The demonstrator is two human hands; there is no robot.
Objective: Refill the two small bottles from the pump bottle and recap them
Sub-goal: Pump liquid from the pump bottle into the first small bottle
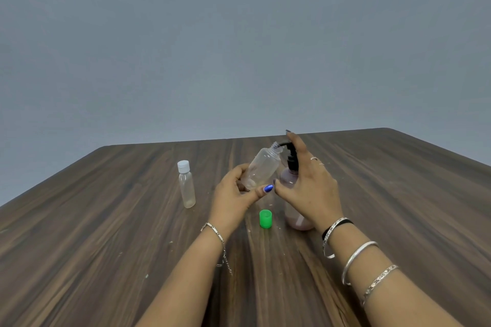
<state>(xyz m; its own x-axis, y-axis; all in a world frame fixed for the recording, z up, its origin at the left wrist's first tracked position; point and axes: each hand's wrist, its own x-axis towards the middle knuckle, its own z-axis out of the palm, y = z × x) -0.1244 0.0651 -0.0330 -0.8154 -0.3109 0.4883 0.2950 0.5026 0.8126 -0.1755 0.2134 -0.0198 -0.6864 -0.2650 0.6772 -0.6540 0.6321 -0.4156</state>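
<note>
My left hand (pixel 235 194) grips a small clear uncapped bottle (pixel 263 167), tilted so its threaded mouth sits right at the black pump nozzle. The pump bottle (pixel 295 210) is pale pink with a black pump head (pixel 291 156) and stands on the table. My right hand (pixel 308 188) lies over it, fingers straight, the index finger on top of the pump head and the thumb against the bottle's side. A green cap (pixel 265 218) stands on the table just below the hands. A second small clear bottle (pixel 186 184) with a white cap stands upright to the left.
Everything sits on a dark wood-grain table (pixel 106 233) whose far edge runs just behind the bottles, against a plain grey wall. Small pale specks dot the tabletop near the hands. Bracelets are on both wrists.
</note>
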